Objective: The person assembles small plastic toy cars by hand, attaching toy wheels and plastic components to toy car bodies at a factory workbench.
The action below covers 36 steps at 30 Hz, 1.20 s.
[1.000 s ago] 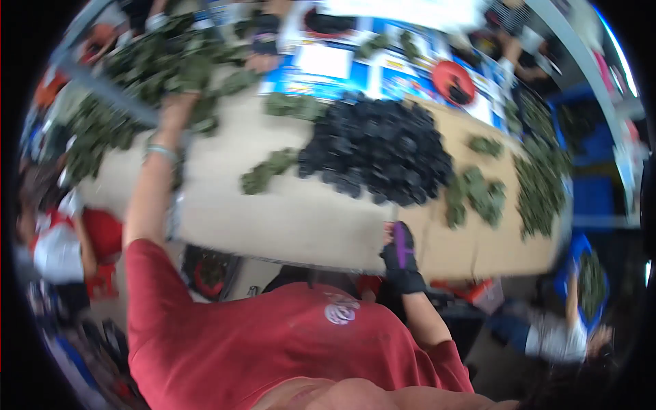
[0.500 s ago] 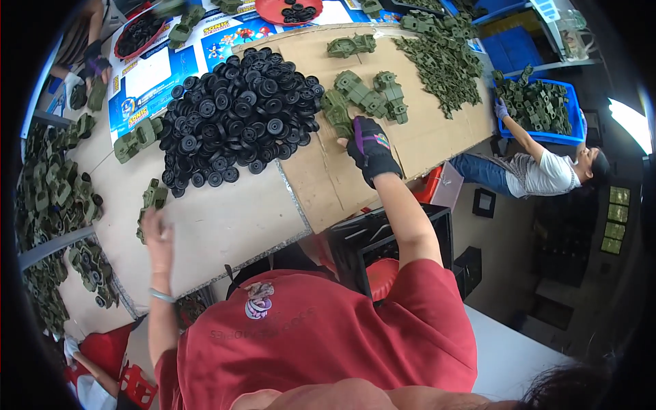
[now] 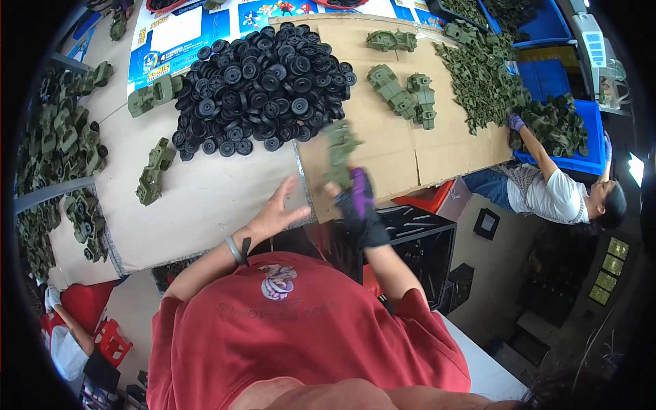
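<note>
My right hand (image 3: 362, 212), in a black and purple fingerless glove, is closed on a green plastic toy vehicle body (image 3: 338, 154), slightly blurred, over the cardboard's near left part. Bare and with fingers spread, my left hand (image 3: 277, 213) hovers just left of it, holding nothing. Beyond both hands lies a big heap of black toy wheels (image 3: 253, 102). Another green vehicle body (image 3: 156, 171) rests by itself left of the heap. On the cardboard (image 3: 383, 154) farther right sit more vehicle bodies, among them one (image 3: 391, 89) lying beside a second (image 3: 421, 101).
Small green parts (image 3: 478, 85) are heaped at the right. Past them a person (image 3: 557, 195) handles a blue crate (image 3: 591, 130) of green parts. Many vehicle bodies (image 3: 68, 137) crowd the left side. A black crate (image 3: 417, 253) stands below the table edge.
My right hand has come back toward me from the cardboard with a vehicle body. My left hand has left the body on the left and moved right, its fingers spreading.
</note>
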Tool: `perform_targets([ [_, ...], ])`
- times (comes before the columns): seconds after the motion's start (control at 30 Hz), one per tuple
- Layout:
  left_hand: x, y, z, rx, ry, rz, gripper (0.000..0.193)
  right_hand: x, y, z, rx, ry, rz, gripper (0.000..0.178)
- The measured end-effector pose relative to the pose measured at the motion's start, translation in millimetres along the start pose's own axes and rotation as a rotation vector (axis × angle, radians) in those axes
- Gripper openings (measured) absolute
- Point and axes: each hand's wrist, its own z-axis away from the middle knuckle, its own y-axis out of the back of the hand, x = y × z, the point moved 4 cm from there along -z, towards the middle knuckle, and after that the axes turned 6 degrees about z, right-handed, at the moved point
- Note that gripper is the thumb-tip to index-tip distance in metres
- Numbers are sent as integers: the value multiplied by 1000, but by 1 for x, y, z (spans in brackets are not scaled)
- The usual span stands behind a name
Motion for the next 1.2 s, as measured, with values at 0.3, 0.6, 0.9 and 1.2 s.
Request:
perform_targets([
  [0.3,-57,82,14,269,279,-64,89,1,-24,-107,267,467,307,50],
  [0.6,-48,96,39,338,236,-652,94,-4,-36,-156,307,471,566,23],
  [0.9,-76,113,40,-16,117,-629,82,9,-88,-34,-278,228,-223,23],
  [1.2,-27,115,48,24,45,-1030,89,-34,-106,1,-334,688,201,49],
])
